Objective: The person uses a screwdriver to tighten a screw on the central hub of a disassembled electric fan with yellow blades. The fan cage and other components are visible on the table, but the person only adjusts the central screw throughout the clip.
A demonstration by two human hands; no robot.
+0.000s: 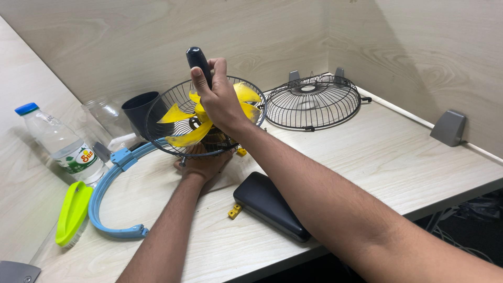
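- Right hand [219,99] fisted tight round a black screwdriver handle [198,62]; handle stands near upright, top leaning slightly away-left; shaft hidden behind the fingers, tip not visible.
- Tool's long axis points down into the hub of the yellow fan blade [195,121], which sits inside the rear wire fan guard [162,112]; the right hand is directly above the hub, nearly touching the blades.
- Left hand [201,163] below and just in front of the guard, cupped up against the underside of the fan assembly; fingers mostly hidden by the wire, so how far it is closed can't be told. It looks to be bracing, not gripping, but that's a judgement.
- Key relation: hands stacked on one vertical line, right on top with the tool, left underneath, fan hub between them. The right hand is the nearer one to the blade centre.
- The fan assembly sits on the light wood table [398,157], towards the back-left, close to the wall.
- Front wire guard [313,102], detached, lies dome-up to the right, apart from the assembly.
- Blue plastic ring [107,202] curves round the left side, its end running under the rear guard's edge.
- Black power bank [270,205] lies near, between the forearms; small yellow clip [235,210] touching its left corner.
- Far left: plastic water bottle [60,144], green scrub brush [73,212], dark cup [140,109] behind the guard.
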